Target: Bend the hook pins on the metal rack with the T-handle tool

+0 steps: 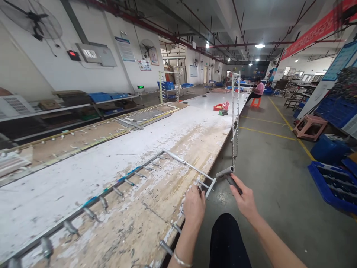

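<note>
My right hand [245,199] is closed round the dark handle of a hammer-like tool [225,172], whose grey tubular head points left, beside the table's edge. At the front edge of the worktable, my left hand [194,204] is closed at the end of a metal frame; what its fingertips hold is partly hidden. Between the hands stands a short flat metal end piece [211,188]. A thin rod with a thicker pale sleeve [174,156] runs from it to the far rail [122,179], which carries several grey springs with hooks. More springs lie near my left forearm.
The long worn table [134,227] stretches ahead. Beyond my right hand hangs a tall rack with chains [235,119]. A red tray [219,107] sits farther along. A person in pink [259,88] sits on an orange stool. Blue crates [331,186] stand on the right floor.
</note>
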The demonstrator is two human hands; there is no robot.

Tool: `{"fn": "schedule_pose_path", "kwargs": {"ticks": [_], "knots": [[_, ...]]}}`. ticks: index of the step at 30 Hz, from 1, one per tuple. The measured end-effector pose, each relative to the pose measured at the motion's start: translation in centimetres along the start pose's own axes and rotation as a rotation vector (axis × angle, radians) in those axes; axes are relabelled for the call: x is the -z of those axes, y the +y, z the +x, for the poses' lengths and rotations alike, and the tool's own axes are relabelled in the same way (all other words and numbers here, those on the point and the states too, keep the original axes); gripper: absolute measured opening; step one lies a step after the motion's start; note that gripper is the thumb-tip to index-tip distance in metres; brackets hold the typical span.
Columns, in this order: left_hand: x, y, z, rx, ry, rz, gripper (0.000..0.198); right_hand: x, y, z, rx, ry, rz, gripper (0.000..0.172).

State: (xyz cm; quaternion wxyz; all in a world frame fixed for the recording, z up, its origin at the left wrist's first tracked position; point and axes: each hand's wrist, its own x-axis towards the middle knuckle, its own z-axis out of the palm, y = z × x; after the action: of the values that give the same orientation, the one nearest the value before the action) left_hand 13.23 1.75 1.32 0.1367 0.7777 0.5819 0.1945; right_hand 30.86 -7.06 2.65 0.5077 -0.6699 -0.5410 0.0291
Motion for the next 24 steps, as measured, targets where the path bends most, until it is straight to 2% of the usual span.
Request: {"fn": "schedule_pose_path", "kwargs": {"ticks": [2, 4, 7, 9, 11, 14, 18, 24], "knots": [[0.1, -0.2, -0.6, -0.005, 0.061, -0.001, 0.011, -0.2, 0.6, -0.8, -0.058, -0.013, 0.062, 0.042], [0.3, -0.1, -0.8, -0.018, 0.068, -0.028, 0.010, -0.5, 1.4, -1.7, -0.136, -0.007, 0.144, 0.044], [0.6, 0.8, 0.0, -0.027, -0.065, -0.076, 0.019, -0.9, 2.3, -2.8, -0.287, -0.001, 0.276, 0.053], [0.6, 1.3, 1.2, 0.023, -0.190, -0.106, 0.036, -1.0, 2.6, -3.2, -0.393, -0.005, 0.331, 0.058], [0.2, 1.7, 2.4, 0.065, -0.257, -0.200, 0.046, -0.8, 2.8, -3.6, -0.476, -0.008, 0.373, 0.063], [-1.0, 1.7, 3.6, 0.105, -0.196, -0.404, 0.045, -0.4, 3.3, -4.0, -0.534, 0.010, 0.434, 0.068], [-2.1, 1.4, 3.9, 0.059, -0.054, -0.450, 0.028, -0.2, 3.7, -4.4, -0.572, 0.043, 0.480, 0.070], [-1.5, 1.4, 4.1, -0.124, -0.091, -0.445, 0.020, -0.8, 3.0, -4.2, -0.602, 0.048, 0.514, 0.070]]}}
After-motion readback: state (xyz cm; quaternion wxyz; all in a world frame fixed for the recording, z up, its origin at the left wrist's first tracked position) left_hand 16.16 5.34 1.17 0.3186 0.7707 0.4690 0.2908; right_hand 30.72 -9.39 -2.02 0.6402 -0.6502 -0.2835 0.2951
